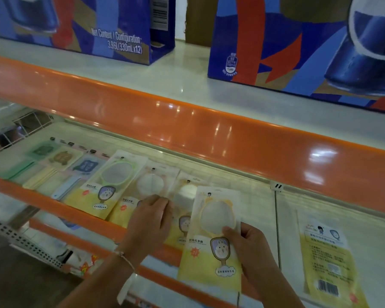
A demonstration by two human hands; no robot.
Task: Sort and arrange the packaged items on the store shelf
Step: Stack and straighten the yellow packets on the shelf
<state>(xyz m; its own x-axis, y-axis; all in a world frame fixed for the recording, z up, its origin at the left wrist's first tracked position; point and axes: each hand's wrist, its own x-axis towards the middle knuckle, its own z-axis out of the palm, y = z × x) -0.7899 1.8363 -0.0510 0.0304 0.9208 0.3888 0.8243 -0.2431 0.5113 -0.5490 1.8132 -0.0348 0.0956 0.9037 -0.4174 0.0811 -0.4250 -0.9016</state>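
My right hand (251, 247) grips a yellow mirror package (211, 232) by its right edge and holds it upright above the shelf front. My left hand (151, 218) rests palm down on mirror packages lying flat on the white shelf (253, 210), its fingers on the pink-rimmed mirror package (151, 183). To its left lies a green-rimmed mirror package (111, 185). A package with a white mirror (185, 196) lies partly hidden behind the held one. One mirror package (327, 261) lies face down at the right, barcode showing.
Comb packages in green (40, 152), beige (60, 158) and blue (85, 167) lie at the shelf's left. An orange rail (187, 123) fronts the upper shelf, which carries blue drink cartons (298, 41). A white divider (276, 218) splits the shelf. Lower shelves show below.
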